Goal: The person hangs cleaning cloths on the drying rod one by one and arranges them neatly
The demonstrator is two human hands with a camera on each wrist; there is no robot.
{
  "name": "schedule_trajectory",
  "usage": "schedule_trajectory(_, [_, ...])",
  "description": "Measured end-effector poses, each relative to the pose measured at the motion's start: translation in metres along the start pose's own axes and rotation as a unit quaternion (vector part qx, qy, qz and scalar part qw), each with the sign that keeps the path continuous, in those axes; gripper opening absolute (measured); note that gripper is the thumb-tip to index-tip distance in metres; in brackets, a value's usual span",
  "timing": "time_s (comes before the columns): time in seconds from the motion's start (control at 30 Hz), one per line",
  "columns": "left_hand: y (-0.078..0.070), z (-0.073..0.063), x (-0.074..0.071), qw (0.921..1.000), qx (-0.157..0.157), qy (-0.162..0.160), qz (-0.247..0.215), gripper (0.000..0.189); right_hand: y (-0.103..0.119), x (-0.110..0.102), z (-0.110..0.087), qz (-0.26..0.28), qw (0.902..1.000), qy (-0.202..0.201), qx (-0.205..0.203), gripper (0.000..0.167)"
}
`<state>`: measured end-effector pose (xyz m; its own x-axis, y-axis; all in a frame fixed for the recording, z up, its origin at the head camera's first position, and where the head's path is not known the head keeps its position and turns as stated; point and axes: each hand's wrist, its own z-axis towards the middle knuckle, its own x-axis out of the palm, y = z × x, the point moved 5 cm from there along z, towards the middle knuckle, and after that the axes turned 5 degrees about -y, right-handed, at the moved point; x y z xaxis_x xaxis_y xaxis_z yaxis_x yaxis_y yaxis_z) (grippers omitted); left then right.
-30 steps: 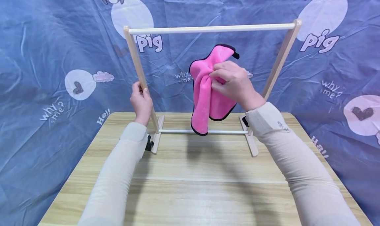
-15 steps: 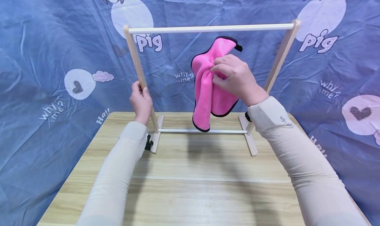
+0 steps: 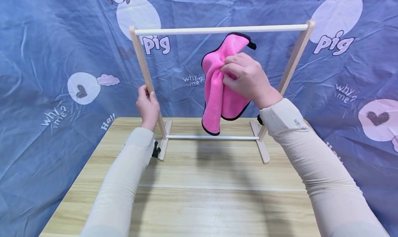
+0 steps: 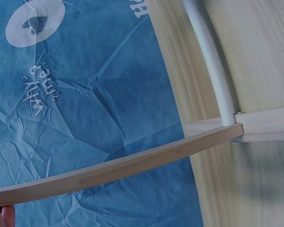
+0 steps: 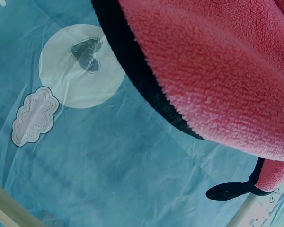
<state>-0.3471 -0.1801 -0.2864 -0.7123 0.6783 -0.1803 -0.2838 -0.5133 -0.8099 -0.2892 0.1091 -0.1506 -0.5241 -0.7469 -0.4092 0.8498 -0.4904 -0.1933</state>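
The right hand pinches 1 cloth this side of the rack, near its top. The left hand grips 1 of the rack's 2 posts; 2 bars join them, with 2 feet below.

The person has both arms stretched out ahead, the left arm and the right arm sleeved in off-white fabric to the wrists. The bare left hand grips, thumb pointing up; the bare right hand, raised higher, pinches with bent fingers.
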Motion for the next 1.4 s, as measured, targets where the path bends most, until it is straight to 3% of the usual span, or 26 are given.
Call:
schedule_trajectory(0.9, [0.002, 0.0, 0.0, 1.0, -0.003, 0.006, 0.0, 0.024, -0.006, -0.012, 0.017, -0.019, 0.9997, 0.001, -0.014, 0.013])
schedule_trajectory(1.4, [0.0, -0.001, -0.001, 1.0, 0.002, 0.001, 0.0, 0.024, -0.019, -0.009, 0.022, -0.065, 0.9962, 0.046, -0.036, 0.012])
